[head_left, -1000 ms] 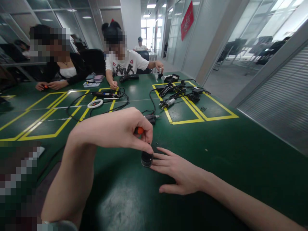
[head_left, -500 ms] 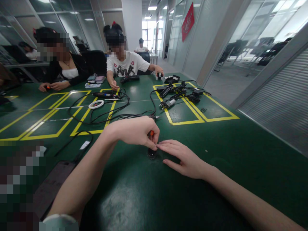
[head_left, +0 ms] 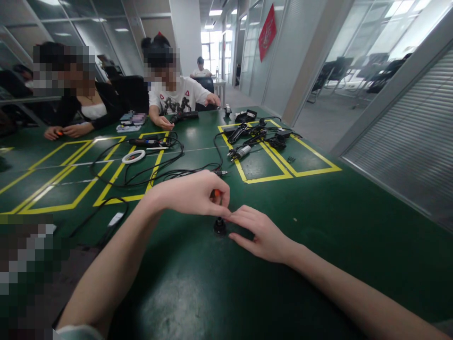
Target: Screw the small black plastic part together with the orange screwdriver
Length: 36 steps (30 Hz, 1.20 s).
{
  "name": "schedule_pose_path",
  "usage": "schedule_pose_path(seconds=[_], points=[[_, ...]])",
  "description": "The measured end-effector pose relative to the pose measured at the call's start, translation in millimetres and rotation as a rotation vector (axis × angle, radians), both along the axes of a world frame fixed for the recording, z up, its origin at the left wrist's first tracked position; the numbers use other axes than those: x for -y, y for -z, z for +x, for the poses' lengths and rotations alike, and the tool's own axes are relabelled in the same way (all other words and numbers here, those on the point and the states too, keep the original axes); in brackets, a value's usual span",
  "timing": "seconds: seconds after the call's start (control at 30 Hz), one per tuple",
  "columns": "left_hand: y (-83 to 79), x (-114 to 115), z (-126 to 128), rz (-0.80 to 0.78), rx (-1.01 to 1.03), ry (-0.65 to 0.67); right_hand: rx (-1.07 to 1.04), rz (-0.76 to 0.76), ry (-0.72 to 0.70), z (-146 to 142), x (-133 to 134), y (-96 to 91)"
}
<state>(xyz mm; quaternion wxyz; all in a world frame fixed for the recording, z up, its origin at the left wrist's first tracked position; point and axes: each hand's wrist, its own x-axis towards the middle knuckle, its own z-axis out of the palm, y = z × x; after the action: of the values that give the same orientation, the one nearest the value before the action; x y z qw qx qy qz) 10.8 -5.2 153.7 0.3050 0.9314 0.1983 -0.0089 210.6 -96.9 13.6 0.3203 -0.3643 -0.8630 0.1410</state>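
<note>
My left hand [head_left: 196, 192] arches over the table with fingers curled and thumb pressed inward. A small orange piece [head_left: 215, 193] shows inside that curl; its kind is mostly hidden by the fingers. Just below the fingertips, a small black round part [head_left: 220, 227] with a narrower top stands upright on the green table [head_left: 198, 278]. Whether the left fingertips touch its top cannot be made out. My right hand [head_left: 260, 231] comes in from the right, fingers stretched out and thumb apart. Its fingertips meet the left hand's fingertips, beside the black part.
Yellow tape rectangles [head_left: 269, 178] mark the table. Black cables [head_left: 170, 172], a white ring [head_left: 133, 157], a power tool [head_left: 148, 142] and a silver-and-black tool [head_left: 242, 152] lie beyond my hands. Two people sit across; one has a hand near a black drill [head_left: 184, 116].
The view has shifted slightly. My left fingers have risen a little, showing more of the black part's top. The person opposite has moved a hand off the small black-and-white object.
</note>
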Motion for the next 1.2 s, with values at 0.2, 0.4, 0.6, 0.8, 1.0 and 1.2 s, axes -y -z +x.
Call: schedule_pose_path(seconds=[0.2, 0.4, 0.6, 0.8, 1.0, 1.2], points=[[-32.0, 27.6, -16.4, -0.212, 0.447, -0.154, -0.082, 0.02, 0.005, 3.1, 1.2, -3.5], [-33.6, 34.8, -19.1, -0.556, 0.215, 0.177, -0.126, -0.12, -0.069, 0.9, 3.0, 2.3], [-17.8, 24.0, -11.8, -0.64, 0.303, 0.196, -0.142, -0.162, -0.019, -8.9, 5.6, 4.3], [-25.5, 20.1, -23.9, -0.645, 0.301, 0.196, -0.068, -0.144, -0.042, -10.6, 4.4, 4.3], [-29.4, 17.3, -30.2, -0.617, 0.354, 0.133, -0.069, -0.101, -0.014, -9.9, 2.3, 7.1], [-27.5, 16.6, -25.7, -0.614, 0.366, 0.132, -0.093, -0.064, 0.011, -7.8, 2.4, 9.6]])
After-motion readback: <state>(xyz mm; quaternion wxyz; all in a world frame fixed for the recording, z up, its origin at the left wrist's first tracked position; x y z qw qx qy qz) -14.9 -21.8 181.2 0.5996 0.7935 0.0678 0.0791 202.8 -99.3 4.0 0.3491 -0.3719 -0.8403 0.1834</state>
